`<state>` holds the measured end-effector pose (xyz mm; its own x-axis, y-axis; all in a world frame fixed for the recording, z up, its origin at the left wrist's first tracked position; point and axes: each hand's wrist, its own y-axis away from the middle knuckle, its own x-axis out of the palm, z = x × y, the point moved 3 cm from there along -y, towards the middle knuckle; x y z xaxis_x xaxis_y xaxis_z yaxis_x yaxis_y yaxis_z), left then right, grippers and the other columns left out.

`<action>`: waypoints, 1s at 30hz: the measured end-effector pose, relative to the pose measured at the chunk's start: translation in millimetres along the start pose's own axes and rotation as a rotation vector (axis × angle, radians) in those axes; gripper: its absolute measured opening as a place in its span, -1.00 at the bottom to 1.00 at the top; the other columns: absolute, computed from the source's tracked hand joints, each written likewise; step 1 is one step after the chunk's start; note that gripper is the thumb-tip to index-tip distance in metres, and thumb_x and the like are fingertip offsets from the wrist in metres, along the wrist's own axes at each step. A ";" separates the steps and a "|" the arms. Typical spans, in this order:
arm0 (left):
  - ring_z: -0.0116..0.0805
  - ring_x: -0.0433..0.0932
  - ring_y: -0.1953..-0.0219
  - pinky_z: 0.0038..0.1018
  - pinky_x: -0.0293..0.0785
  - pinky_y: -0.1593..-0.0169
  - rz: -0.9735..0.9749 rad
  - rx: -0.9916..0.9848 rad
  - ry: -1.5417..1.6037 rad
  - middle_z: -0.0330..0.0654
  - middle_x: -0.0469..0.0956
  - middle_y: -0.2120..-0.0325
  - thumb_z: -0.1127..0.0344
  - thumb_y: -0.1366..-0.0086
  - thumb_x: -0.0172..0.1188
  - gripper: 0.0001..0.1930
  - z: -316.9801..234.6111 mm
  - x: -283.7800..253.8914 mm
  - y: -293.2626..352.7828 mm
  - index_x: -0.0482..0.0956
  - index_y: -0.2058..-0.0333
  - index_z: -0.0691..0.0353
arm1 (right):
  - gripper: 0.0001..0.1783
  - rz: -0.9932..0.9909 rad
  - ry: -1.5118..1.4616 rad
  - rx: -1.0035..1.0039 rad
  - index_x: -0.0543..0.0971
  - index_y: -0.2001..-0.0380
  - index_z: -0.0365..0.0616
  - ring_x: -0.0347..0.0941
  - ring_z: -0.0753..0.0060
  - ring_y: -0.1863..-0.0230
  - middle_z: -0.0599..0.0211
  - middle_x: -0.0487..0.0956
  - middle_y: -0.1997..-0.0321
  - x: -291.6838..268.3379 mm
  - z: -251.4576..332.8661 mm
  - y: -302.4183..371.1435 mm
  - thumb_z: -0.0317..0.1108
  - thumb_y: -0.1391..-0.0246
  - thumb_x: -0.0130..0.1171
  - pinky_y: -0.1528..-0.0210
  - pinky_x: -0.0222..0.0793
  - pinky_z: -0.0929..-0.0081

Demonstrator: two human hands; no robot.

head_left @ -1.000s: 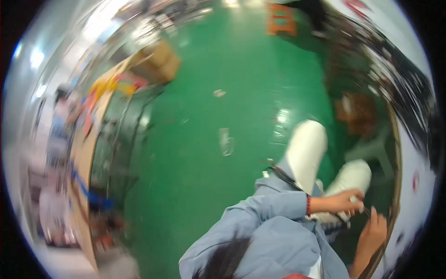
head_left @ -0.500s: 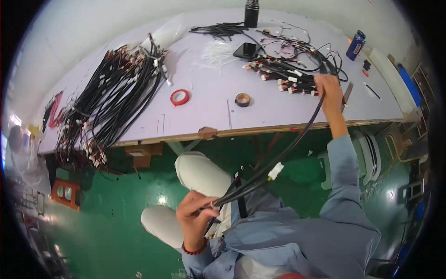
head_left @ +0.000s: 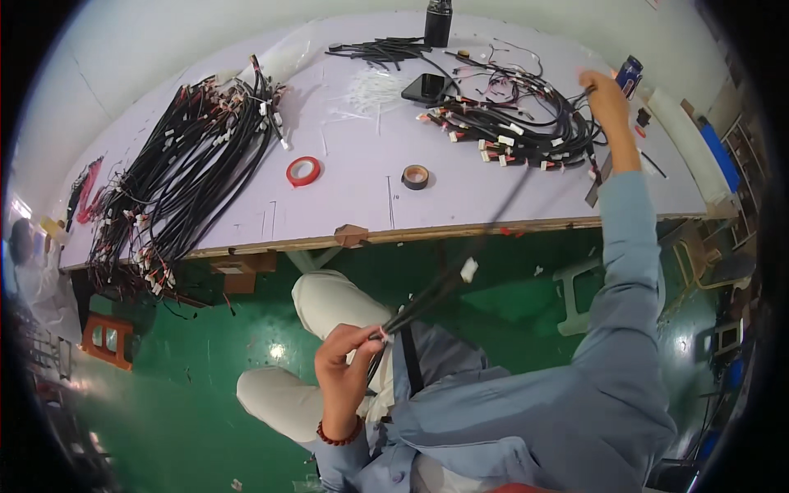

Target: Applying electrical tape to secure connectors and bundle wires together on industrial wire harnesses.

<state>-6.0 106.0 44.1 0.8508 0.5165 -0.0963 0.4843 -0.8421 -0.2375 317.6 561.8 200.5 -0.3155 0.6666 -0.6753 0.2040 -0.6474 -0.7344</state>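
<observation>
— Green floor (head_left: 189, 386) below, a long pale worktable (head_left: 345, 205) above it. What lies on the left of the table?

— At the far left edge, a small red bunch of wires (head_left: 89, 191). Beside it a big spread of black cable harnesses (head_left: 181, 172) with white connectors, some hanging over the front edge.

— And toward the middle?

— A red tape roll (head_left: 303, 171) lies flat, and near it a smaller dark tape roll (head_left: 415, 177). Behind them sit loose white cable ties (head_left: 374, 86), a dark phone (head_left: 423, 86) and a black cylinder (head_left: 438, 20) at the back edge.

— Where are the hands?

— The left hand (head_left: 345, 370) is low over the person's lap, fingers pinched shut on the near end of a black cable bundle (head_left: 444, 283). The bundle runs tight, up and to the right, across the table edge, blurred along its middle.

— And the other end?

— It reaches the right hand (head_left: 604, 90), raised over the table's right part, above a tangled harness pile (head_left: 518, 131). That hand seems to be closed on the bundle's far end, though blur hides the fingers. Right of it stands a small blue can (head_left: 629, 72).
</observation>
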 end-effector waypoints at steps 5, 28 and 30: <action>-0.46 0.42 0.45 -0.60 0.28 0.35 0.064 0.032 0.082 -0.20 0.52 0.53 0.45 -0.07 0.24 -0.88 -29.2 -9.5 4.6 0.61 0.40 0.37 | -0.59 -0.098 0.280 0.142 0.62 0.37 0.01 0.51 0.00 0.31 0.15 0.59 0.38 -41.7 -16.0 3.6 0.05 -0.11 -0.05 0.25 0.40 0.24; -0.55 0.44 0.31 -0.59 0.45 0.23 -0.516 -0.059 0.647 -0.25 0.46 0.30 0.37 -0.30 0.03 -0.77 33.4 -126.3 39.6 0.39 0.09 0.29 | -0.56 0.834 -0.052 -0.349 0.51 0.33 -0.14 0.49 0.15 0.46 0.16 0.55 0.40 -111.0 130.6 186.4 -0.30 0.40 0.37 0.46 0.33 0.38; -0.55 0.45 0.32 -0.61 0.45 0.28 -0.468 -0.155 0.596 -0.23 0.46 0.29 0.38 -0.30 0.02 -0.77 27.7 -116.3 42.4 0.38 0.08 0.28 | -0.36 1.126 0.017 -0.698 0.54 0.20 -0.09 0.49 0.14 0.23 0.19 0.57 0.28 -81.0 175.8 231.0 -0.30 0.56 0.42 0.17 0.36 0.22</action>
<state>-90.1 14.5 18.5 0.4955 0.6900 0.5276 0.8059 -0.5918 0.0171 227.4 293.3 97.5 0.3495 -0.0985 -0.9317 0.7776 -0.5243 0.3471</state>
